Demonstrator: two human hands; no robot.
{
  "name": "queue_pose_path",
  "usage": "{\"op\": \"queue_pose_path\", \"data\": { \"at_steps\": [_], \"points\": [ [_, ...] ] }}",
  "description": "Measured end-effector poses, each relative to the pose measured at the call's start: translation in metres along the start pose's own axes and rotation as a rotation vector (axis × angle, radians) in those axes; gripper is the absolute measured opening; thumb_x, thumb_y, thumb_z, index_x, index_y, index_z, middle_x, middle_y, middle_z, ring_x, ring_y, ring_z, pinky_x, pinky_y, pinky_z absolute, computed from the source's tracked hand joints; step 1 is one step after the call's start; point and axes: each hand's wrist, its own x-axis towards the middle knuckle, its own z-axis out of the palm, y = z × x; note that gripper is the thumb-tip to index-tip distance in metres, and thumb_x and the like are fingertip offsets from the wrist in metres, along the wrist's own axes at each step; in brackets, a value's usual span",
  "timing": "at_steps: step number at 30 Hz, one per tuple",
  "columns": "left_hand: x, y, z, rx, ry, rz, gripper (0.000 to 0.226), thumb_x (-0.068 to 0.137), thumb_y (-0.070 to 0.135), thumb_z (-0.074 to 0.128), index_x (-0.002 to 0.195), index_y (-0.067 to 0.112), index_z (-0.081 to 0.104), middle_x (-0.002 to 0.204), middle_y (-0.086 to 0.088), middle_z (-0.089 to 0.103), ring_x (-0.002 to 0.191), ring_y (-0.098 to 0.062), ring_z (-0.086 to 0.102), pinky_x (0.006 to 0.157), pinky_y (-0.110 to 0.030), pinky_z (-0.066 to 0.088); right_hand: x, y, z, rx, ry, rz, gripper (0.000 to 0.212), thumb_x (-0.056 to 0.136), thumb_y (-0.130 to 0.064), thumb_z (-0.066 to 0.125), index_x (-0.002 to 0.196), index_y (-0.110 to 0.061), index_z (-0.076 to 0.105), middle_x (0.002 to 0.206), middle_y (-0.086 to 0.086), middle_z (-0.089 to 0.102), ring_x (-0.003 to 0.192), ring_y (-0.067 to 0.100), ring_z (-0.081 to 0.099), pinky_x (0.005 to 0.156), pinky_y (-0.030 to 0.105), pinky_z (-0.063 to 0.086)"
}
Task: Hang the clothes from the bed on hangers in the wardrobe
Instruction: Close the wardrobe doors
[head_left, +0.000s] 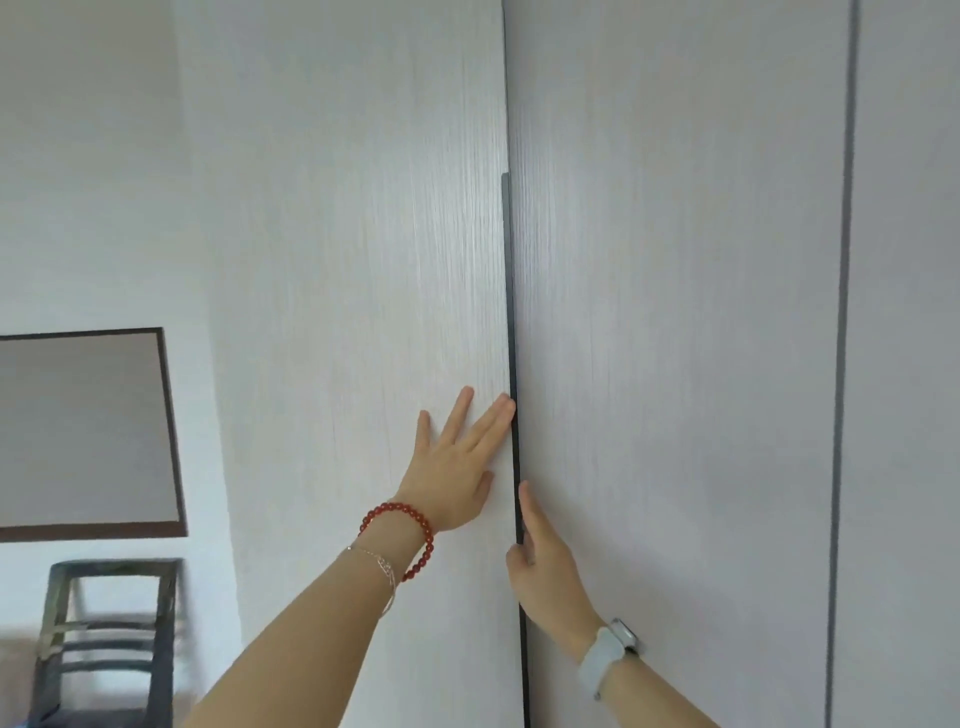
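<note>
Wardrobe (675, 312): pale grey-white wood-grain doors, fills centre and right of view. Left door (353, 286) meets the right door (675, 364) at a dark vertical handle strip (511, 338) along the seam. Second dark seam (844, 312) further right. Doors appear closed or nearly so; interior not visible.

Two pale wardrobe doors meet at a dark vertical handle strip (511, 332). The left hand (454, 467) lies flat on the left door (353, 234), fingers straight and spread, the fingertips reaching the strip. A red bead bracelet (410, 540) and a thin chain (382, 569) circle that wrist. The right hand (545, 561) is lower, at the edge of the right door (675, 312), its fingers hidden behind the strip and the thumb lying along it. A pale watch (610, 652) sits on that wrist. Far left, a dark-framed panel (83, 431) hangs on the wall above a chair (104, 644).
</note>
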Motion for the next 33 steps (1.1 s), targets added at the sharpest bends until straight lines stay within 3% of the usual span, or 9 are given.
{"op": "queue_pose_path", "data": {
  "at_steps": [3, 5, 7, 11, 15, 19, 22, 26, 33],
  "points": [
    [0.022, -0.003, 0.011, 0.032, 0.019, -0.045, 0.073, 0.098, 0.026, 0.031, 0.13, 0.023, -0.035, 0.14, 0.013, -0.036, 0.13, -0.022, -0.035, 0.11, -0.061, 0.005, 0.028, 0.007, 0.001, -0.039, 0.01, 0.021, 0.067, 0.091, 0.002, 0.036, 0.147, -0.023, 0.01, 0.149, -0.006, 0.02, 0.126, 0.002, 0.033, 0.082, -0.005, 0.031],
    [0.034, -0.004, 0.021, 0.049, 0.029, -0.073, 0.073, 0.098, 0.028, 0.032, 0.131, 0.024, -0.033, 0.146, 0.012, -0.03, 0.137, -0.025, -0.027, 0.109, -0.062, 0.006, 0.042, 0.013, 0.001, -0.067, 0.02, 0.03, 0.068, 0.089, 0.004, 0.037, 0.147, -0.02, 0.012, 0.142, -0.003, 0.024, 0.104, -0.002, 0.043, 0.074, -0.004, 0.034],
    [0.041, -0.005, 0.027, 0.065, 0.12, -0.063, 0.084, 0.093, 0.032, 0.047, 0.141, 0.022, -0.021, 0.156, 0.008, -0.005, 0.143, -0.029, -0.006, 0.105, -0.065, 0.016, 0.051, 0.018, 0.0, -0.089, 0.04, 0.018, 0.068, 0.087, 0.006, 0.037, 0.147, -0.019, 0.015, 0.128, 0.0, 0.031, 0.081, 0.002, 0.045, 0.072, 0.0, 0.037],
    [0.046, -0.007, 0.041, 0.082, 0.233, -0.073, 0.081, 0.075, 0.039, 0.068, 0.141, 0.014, 0.026, 0.144, 0.0, 0.042, 0.132, -0.036, 0.036, 0.087, -0.068, 0.036, 0.059, 0.027, 0.0, -0.044, 0.083, -0.011, 0.065, 0.086, 0.009, 0.037, 0.144, -0.019, 0.025, 0.124, -0.001, 0.035, 0.092, 0.007, 0.049, 0.078, -0.001, 0.034],
    [0.049, -0.009, 0.052, 0.079, 0.281, -0.072, 0.062, 0.087, 0.046, 0.031, 0.141, 0.016, 0.027, 0.144, 0.0, 0.041, 0.135, -0.033, 0.026, 0.09, -0.07, 0.032, 0.06, 0.036, 0.0, -0.011, 0.073, -0.036, 0.065, 0.087, 0.008, 0.038, 0.142, -0.024, 0.028, 0.119, -0.003, 0.037, 0.102, 0.015, 0.051, 0.084, 0.003, 0.036],
    [0.054, -0.009, 0.06, 0.052, 0.353, -0.075, 0.059, 0.09, 0.048, 0.028, 0.141, 0.019, 0.029, 0.144, 0.002, 0.042, 0.134, -0.031, 0.028, 0.092, -0.068, 0.03, 0.064, 0.039, -0.005, -0.005, 0.037, -0.04, 0.065, 0.087, 0.008, 0.036, 0.143, -0.023, 0.025, 0.118, -0.006, 0.036, 0.108, 0.019, 0.049, 0.084, 0.002, 0.036],
    [0.058, -0.01, 0.066, 0.043, 0.357, -0.073, 0.06, 0.09, 0.049, 0.028, 0.142, 0.019, 0.027, 0.145, 0.002, 0.04, 0.136, -0.031, 0.024, 0.095, -0.069, 0.026, 0.066, 0.04, -0.007, -0.221, 0.015, -0.108, 0.068, 0.088, 0.004, 0.038, 0.147, -0.02, 0.013, 0.122, -0.002, 0.034, 0.09, 0.007, 0.047, 0.082, 0.008, 0.038],
    [0.068, -0.011, 0.078, 0.052, 0.362, -0.107, 0.059, 0.096, 0.051, 0.01, 0.144, 0.02, 0.021, 0.147, 0.002, 0.036, 0.138, -0.03, 0.02, 0.099, -0.067, 0.014, 0.071, 0.041, -0.015, -0.587, 0.027, -0.159, 0.074, 0.089, -0.008, 0.042, 0.147, -0.029, 0.001, 0.124, 0.002, 0.03, 0.096, 0.018, 0.047, 0.081, 0.022, 0.042],
    [0.068, -0.005, 0.082, 0.044, 0.451, -0.111, 0.06, 0.091, 0.047, 0.027, 0.145, 0.02, 0.019, 0.149, 0.003, 0.032, 0.139, -0.03, 0.016, 0.1, -0.069, 0.013, 0.063, -0.015, -0.072, -0.117, 0.185, -0.135, 0.04, 0.094, -0.002, 0.042, 0.128, -0.022, 0.046, 0.113, -0.002, 0.048, 0.1, 0.011, 0.05, 0.084, 0.009, 0.04]
  ]
}}
